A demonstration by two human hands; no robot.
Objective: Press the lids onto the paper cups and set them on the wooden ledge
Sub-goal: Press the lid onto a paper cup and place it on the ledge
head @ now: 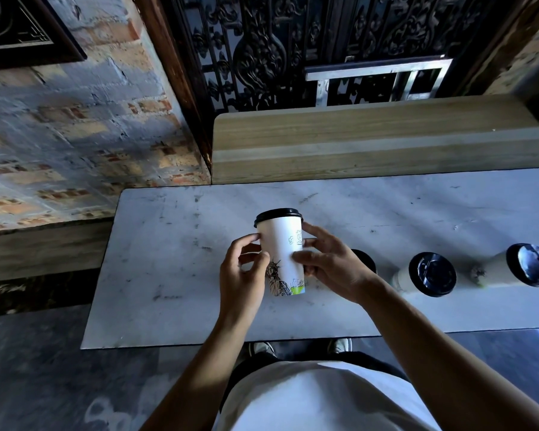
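- Both hands up front, over the middle of the desk [168, 275]: left hand [241, 275] and right hand [333, 269] wrap one paper cup [285, 253] from either side, held up and tilted away from the body.
- Left fingers [249, 241] curl round the cup's left wall, thumb pressing near the printed figure; right fingers [316, 231] curl round the right wall. Both hands are gripping the cup, neither one is slack.
- Black lid [279, 214] sits on the rim and looks seated all round, though the far side is hidden.
- Handling call: thin paper wall, light, likely to dent under a hard squeeze. Rim with the lid on is the stiffest part, so grip high on the wall just under the lid, or press down on the lid's edge, not mid-wall.
- Plastic lid looks smooth and a bit slippery; a snap fit probably wants even pressure round the edge.
- Count: one cup in hand, two more lidded cups, second cup [427, 275] and third cup [523, 265], toward the right edge of the desk.
- One more dark lid [366, 259] peeks out behind the right hand; cannot tell if a cup is under it.
- So four black lids in view, three cups certain.
- Wooden ledge [371, 141] runs along the desk's far edge, nothing on it yet.
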